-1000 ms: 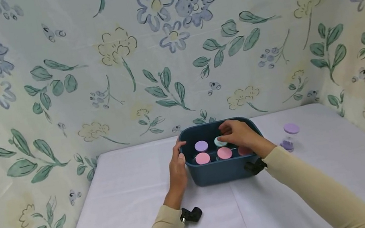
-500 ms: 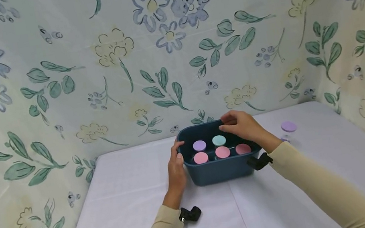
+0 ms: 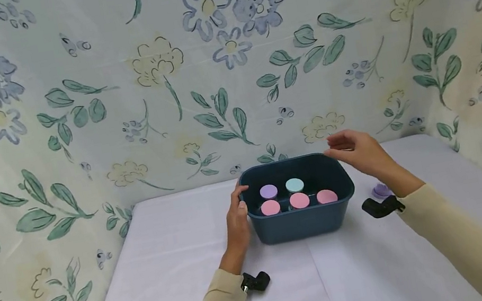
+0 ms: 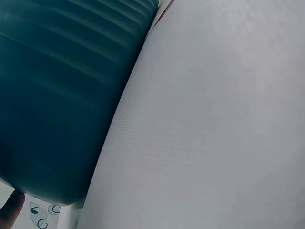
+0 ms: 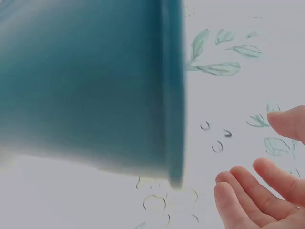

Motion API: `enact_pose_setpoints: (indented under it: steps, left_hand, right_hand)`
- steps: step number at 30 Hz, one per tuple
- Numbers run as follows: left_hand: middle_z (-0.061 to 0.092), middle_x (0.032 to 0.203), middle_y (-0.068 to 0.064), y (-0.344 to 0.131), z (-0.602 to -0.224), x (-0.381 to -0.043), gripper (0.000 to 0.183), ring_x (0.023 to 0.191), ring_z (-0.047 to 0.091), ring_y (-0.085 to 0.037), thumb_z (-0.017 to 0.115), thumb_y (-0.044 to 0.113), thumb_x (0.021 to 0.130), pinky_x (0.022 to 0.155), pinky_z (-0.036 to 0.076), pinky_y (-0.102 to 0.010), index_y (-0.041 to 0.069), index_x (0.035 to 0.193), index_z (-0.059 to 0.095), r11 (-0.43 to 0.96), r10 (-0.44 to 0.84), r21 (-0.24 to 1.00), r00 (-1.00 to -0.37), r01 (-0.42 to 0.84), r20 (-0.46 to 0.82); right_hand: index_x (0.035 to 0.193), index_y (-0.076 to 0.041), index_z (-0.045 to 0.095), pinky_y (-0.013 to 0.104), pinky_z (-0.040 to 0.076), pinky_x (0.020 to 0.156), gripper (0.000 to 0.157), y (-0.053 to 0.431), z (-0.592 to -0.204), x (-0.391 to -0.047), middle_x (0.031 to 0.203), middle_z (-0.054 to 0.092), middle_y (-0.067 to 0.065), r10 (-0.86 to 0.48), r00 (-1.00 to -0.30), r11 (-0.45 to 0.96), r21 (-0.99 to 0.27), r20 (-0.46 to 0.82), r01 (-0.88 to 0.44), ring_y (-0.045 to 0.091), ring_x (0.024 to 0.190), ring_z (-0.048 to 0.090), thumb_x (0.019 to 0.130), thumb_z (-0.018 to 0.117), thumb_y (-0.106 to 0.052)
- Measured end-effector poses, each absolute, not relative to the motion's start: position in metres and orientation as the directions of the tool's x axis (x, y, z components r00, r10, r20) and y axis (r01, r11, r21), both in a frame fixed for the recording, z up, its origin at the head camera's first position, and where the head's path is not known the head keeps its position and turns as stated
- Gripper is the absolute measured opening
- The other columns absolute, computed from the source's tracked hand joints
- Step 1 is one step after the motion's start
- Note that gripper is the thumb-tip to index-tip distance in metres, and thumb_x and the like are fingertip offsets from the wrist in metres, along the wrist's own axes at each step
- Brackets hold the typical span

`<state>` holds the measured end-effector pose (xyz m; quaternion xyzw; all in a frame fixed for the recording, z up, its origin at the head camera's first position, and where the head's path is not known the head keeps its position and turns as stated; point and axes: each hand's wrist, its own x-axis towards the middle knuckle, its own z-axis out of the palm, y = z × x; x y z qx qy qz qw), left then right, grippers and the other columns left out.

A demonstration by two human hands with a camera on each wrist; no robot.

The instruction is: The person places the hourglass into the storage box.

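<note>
A dark blue plastic bin (image 3: 302, 224) stands on the white-covered table. Inside it are several small jars: a purple lid (image 3: 268, 191) and a mint lid (image 3: 294, 185) at the back, with a pink lid (image 3: 270, 207), a second pink lid (image 3: 299, 201) and a third pink lid (image 3: 327, 196) in front. My left hand (image 3: 237, 224) holds the bin's left end, fingers over the rim. Beside the far right corner, my right hand (image 3: 361, 153) is in the air with nothing in it, fingers loosely extended and thumb apart.
On the table to the right of the bin is a jar with purple in it (image 3: 381, 191), mostly hidden behind my right wrist. Floral cloth (image 3: 172, 146) hangs as a wall behind the table and along both sides.
My right hand has left the mint-lidded jar, come up out of the bin and moved right past its rim. The left hand has stayed on the bin's left end.
</note>
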<state>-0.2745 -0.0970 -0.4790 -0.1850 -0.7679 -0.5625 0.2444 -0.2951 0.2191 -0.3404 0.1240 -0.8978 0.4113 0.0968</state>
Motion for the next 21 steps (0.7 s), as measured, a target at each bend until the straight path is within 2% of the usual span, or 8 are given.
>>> enact_pose_setpoints:
  steps: [4, 16, 21]
  left_hand:
    - [0.028, 0.157, -0.001, -0.097, -0.478, -0.274, 0.042, 0.144, 0.025, -0.020, 0.026, 0.036, 0.100, 0.112, 0.026, -0.050, 0.022, 0.137, 0.042, 0.303, 0.008, 0.769, -0.808, 0.563, 0.589]
    - [0.027, 0.157, -0.003, -0.097, -0.476, -0.274, 0.042, 0.144, 0.024, -0.021, 0.026, 0.033, 0.101, 0.112, 0.025, -0.050, 0.019, 0.137, 0.042, 0.289, 0.021, 0.765, -0.803, 0.575, 0.595]
    - [0.027, 0.157, -0.003, -0.098, -0.476, -0.275, 0.043, 0.144, 0.024, -0.022, 0.025, 0.035, 0.101, 0.112, 0.025, -0.050, 0.019, 0.138, 0.042, 0.293, 0.021, 0.762, -0.801, 0.577, 0.598]
  right_hand:
    - [0.134, -0.002, 0.049, 0.056, 0.045, 0.096, 0.060, 0.232, -0.337, -0.291, 0.131, 0.055, 0.022, -0.128, -0.951, 0.643, -0.707, 0.282, -0.296, 0.040, 0.119, 0.053, 0.091, 0.061, -0.043]
    - [0.135, -0.002, 0.047, 0.061, 0.044, 0.092, 0.063, 0.261, -0.344, -0.285, 0.133, 0.051, 0.025, -0.095, -0.960, 0.653, -0.712, 0.262, -0.259, 0.044, 0.122, 0.049, 0.091, 0.060, -0.046]
    - [0.137, -0.002, 0.046, 0.060, 0.043, 0.095, 0.067, 0.271, -0.349, -0.287, 0.135, 0.050, 0.024, -0.075, -0.966, 0.672, -0.703, 0.249, -0.233, 0.044, 0.123, 0.047, 0.091, 0.058, -0.050]
